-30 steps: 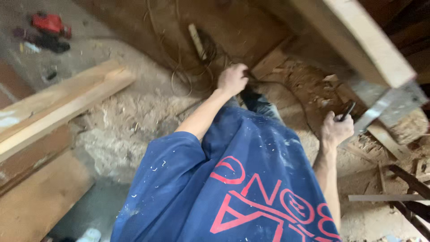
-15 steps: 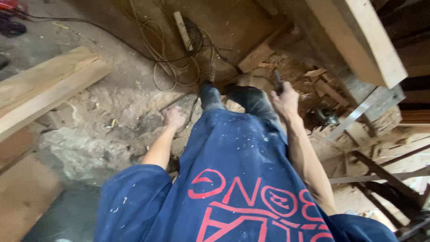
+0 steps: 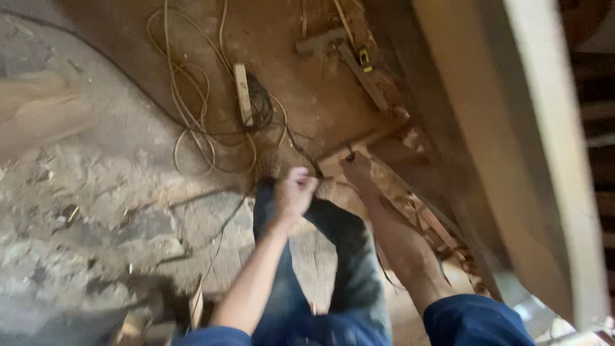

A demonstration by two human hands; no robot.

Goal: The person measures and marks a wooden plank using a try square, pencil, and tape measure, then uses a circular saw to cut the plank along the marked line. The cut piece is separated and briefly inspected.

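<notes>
Down between our knees, our left hand [image 3: 293, 192] is curled into a loose fist, knuckles up, the forearm running back toward six o'clock; whether anything sits inside the fist we cannot tell through the blur. Our right hand [image 3: 359, 172] reaches further, toward twelve o'clock, wrist bent and fingers closed around what seems to be a small dark tool [image 3: 350, 154], only its tip showing above the thumb. That tip lies close to a slanted wooden batten [image 3: 371, 136] on the floor. At eleven o'clock from the left hand, a pale cable [image 3: 192, 122] lies in loose coils on the dirty floor [image 3: 83, 186], with a short wooden block [image 3: 242, 95] lying across them. At three o'clock, a big timber beam [image 3: 506, 147] runs steeply down our view, well above the hands. Our dark trouser legs [image 3: 346, 250] show beneath both wrists.
</notes>
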